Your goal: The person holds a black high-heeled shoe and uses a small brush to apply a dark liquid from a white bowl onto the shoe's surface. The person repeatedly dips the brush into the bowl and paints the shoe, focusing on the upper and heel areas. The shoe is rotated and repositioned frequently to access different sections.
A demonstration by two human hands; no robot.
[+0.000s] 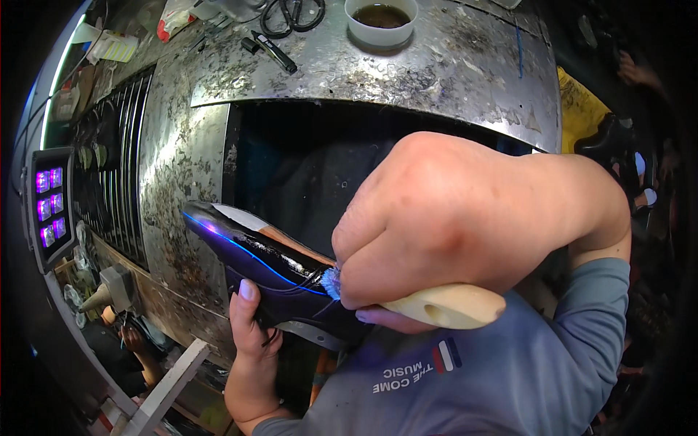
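Here, close under the camera, the right hand (pixel 451 225) is clenched into a fist around the pale wooden handle of a brush (pixel 443 305), its fingers wrapped tight so that only the rounded end of the handle, with a hole in it, juts out to the right. The blue bristle tip of the brush touches the side of a dark glossy shoe (pixel 269 269), near the shoe's rear half. The shoe is held in the air in front of the worktop's (pixel 451 65) near edge, over the dark opening below it, with its pointed toe aimed to the upper left; a thin blue line runs along its side and a pale lining shows at its opening. The left hand (pixel 251 341) comes up from below and grips the shoe from underneath, thumb pressed flat on its near side, the other fingers hidden behind the sole. The worktop is a stained, blotched metal sheet that curves down at its left edge. Toward its far edge stands a white cup (pixel 381 20) of dark liquid; just left of the cup lie black-handled scissors (pixel 292 14), and nearer the left, a black marker (pixel 274 51). At the far-left corner sit yellow and white scraps, too blurred to tell. Off the left edge a small panel (pixel 49 207) glows with purple squares. Beyond the right edge another person's hand (pixel 636 71) is dimly seen.
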